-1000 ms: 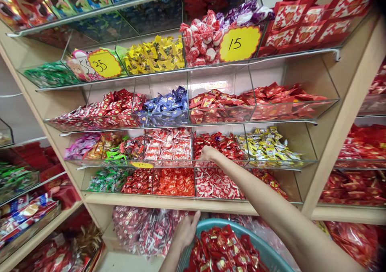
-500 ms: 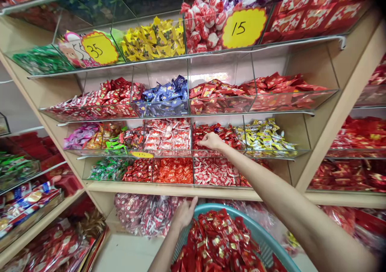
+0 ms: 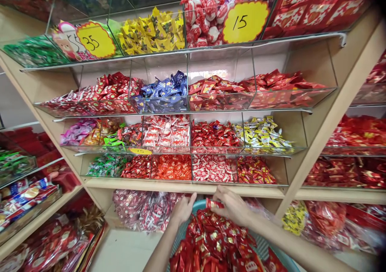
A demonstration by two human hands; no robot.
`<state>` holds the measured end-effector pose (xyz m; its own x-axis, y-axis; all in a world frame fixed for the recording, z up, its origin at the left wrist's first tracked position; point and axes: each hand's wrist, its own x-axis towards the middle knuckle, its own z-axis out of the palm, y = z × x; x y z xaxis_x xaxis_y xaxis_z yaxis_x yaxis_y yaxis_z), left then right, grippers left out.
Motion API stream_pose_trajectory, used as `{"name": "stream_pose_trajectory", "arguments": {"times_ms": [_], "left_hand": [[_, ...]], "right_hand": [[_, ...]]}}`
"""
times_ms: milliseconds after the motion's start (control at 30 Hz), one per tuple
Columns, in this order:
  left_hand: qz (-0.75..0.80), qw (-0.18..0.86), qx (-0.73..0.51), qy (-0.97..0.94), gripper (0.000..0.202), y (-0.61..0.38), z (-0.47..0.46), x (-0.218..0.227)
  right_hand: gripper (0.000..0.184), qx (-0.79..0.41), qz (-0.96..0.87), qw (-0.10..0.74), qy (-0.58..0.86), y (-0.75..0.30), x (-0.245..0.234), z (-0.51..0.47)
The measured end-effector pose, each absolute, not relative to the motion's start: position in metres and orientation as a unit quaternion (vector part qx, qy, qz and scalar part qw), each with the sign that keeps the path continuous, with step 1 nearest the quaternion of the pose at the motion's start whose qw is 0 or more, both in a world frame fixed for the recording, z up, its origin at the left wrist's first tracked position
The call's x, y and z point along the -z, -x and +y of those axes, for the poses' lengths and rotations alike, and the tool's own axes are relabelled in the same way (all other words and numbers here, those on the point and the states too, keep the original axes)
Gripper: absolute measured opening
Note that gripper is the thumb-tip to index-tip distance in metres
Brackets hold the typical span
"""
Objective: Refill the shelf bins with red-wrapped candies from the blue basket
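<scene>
A teal basket (image 3: 259,244) heaped with red and gold wrapped candies (image 3: 215,242) sits low at the bottom centre. My left hand (image 3: 182,209) grips the basket's far rim, fingers curled over it. My right hand (image 3: 230,205) rests on the candy heap, fingers closed on a red wrapped candy (image 3: 214,203). Straight above, a clear bin of the same red candies (image 3: 214,135) sits on the third shelf row.
A wooden shelf unit (image 3: 328,119) carries rows of clear bins holding red, blue, yellow, green and white sweets. Yellow price tags read 35 (image 3: 95,42) and 15 (image 3: 243,22). Bagged candy (image 3: 144,211) lies under the lowest shelf. More bins stand left and right.
My right hand has left the red candy bin on the third row and dropped down onto the basket's heap. The view has tilted slightly lower. My left hand stays on the rim.
</scene>
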<state>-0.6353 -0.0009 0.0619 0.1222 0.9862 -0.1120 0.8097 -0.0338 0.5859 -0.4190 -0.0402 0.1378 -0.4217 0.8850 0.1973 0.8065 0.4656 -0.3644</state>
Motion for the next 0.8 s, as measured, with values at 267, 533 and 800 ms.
{"name": "stream_pose_trajectory", "arguments": {"times_ms": [267, 533, 800], "left_hand": [[0.644, 0.264, -0.169, -0.698, 0.080, 0.635, 0.002, -0.060], [0.644, 0.262, -0.178, -0.696, 0.076, 0.635, 0.002, -0.058], [0.630, 0.266, -0.182, -0.706, 0.076, 0.635, 0.005, -0.055]], "right_hand": [[0.014, -0.065, -0.860, 0.117, 0.492, 0.417, -0.103, -0.045], [0.023, -0.074, -0.849, 0.161, 0.498, 0.420, -0.119, -0.043], [0.019, 0.024, -0.838, 0.288, 0.463, 0.394, -0.226, -0.001]]}}
